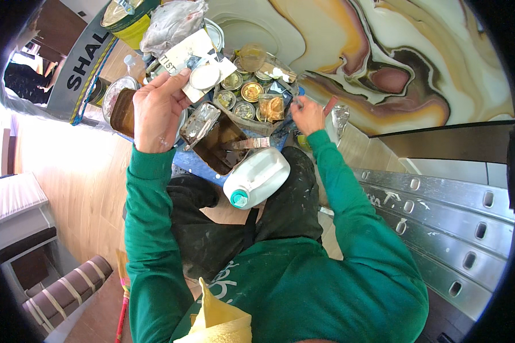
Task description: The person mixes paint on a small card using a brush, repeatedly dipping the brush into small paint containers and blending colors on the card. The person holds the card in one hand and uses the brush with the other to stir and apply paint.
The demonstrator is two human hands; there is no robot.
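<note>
My left hand (159,111) pinches a white card (193,50) between thumb and fingers, at the upper left of the work. The card has dark lettering, grey-blue smears and a pale round patch or lid on it. My right hand (308,116) is closed beside the right edge of a box of small tins. A tool with a reddish handle (330,104) sticks out past it; its working end is too small to make out. Between my hands, small open tins (252,91) of gold, brown and greenish material stand in the box (256,124).
Before my knees lie a white jug with a teal cap (263,174), a brown-stained tray (218,143) and a paint-smeared flat brush (252,143). A yellow-green bucket (130,26) stands far left. A marbled panel (383,63) rises behind; a metal ladder (440,223) lies at right.
</note>
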